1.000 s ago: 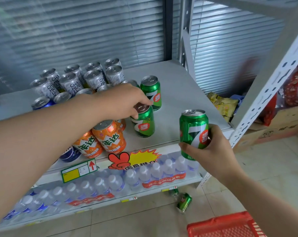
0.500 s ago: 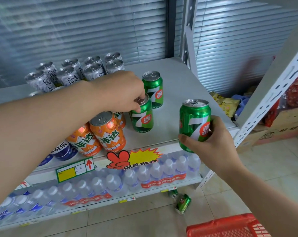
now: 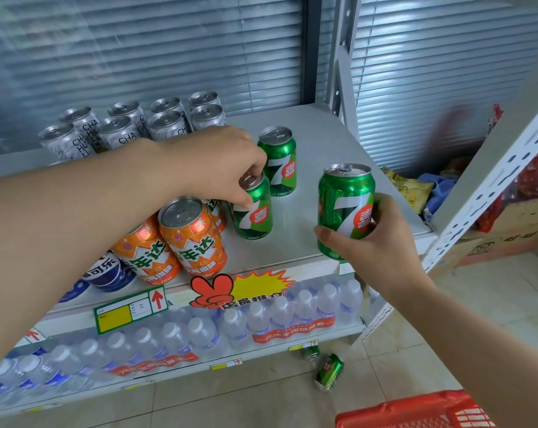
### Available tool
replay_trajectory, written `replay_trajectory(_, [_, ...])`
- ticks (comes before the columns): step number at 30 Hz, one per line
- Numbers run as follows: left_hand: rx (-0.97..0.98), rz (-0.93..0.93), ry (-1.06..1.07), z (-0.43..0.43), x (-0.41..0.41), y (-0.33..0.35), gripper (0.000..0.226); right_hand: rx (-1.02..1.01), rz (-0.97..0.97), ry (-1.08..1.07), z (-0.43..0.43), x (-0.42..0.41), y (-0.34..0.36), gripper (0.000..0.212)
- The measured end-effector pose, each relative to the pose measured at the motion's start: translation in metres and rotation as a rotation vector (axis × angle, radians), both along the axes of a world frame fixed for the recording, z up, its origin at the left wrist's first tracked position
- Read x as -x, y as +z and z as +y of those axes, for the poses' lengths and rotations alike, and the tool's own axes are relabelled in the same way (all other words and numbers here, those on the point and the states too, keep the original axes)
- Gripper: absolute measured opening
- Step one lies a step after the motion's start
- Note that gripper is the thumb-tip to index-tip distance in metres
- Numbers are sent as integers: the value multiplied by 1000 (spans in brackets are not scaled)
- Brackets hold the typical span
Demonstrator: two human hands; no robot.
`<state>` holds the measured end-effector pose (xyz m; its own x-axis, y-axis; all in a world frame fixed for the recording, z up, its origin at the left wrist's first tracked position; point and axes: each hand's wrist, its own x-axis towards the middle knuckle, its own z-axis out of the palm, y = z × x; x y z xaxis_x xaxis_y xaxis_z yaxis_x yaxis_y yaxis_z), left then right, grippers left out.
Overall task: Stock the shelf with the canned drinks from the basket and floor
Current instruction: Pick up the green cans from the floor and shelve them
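My left hand (image 3: 218, 165) grips the top of a green can (image 3: 255, 214) that stands upright on the grey shelf (image 3: 317, 143), just in front of another upright green can (image 3: 278, 160). My right hand (image 3: 376, 239) holds a third green can (image 3: 345, 208) upright at the shelf's front right edge; whether its base touches the shelf I cannot tell. Two more green cans (image 3: 329, 370) lie on the floor under the shelf. A corner of the red basket (image 3: 416, 410) shows at the bottom right.
Orange cans (image 3: 193, 239) and blue cans (image 3: 107, 273) stand at the shelf's front left, several silver cans (image 3: 128, 125) at the back. Water bottles (image 3: 230, 322) fill the lower shelf. A white slotted upright (image 3: 484, 199) rises right, with snack bags (image 3: 409, 189) and cardboard boxes (image 3: 508, 233) beyond.
My left hand has stood its tilted can upright on the shelf and keeps hold of its top. The can in my right hand has moved up and slightly inward over the shelf edge.
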<state>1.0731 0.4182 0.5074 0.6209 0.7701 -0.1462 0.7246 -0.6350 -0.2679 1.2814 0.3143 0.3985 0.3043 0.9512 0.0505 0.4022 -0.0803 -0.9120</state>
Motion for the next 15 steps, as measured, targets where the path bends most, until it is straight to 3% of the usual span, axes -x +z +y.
replay_trajectory(15, [-67,-3,-13,4,16,-7,47,-1,-32,52,32,20,-11,74])
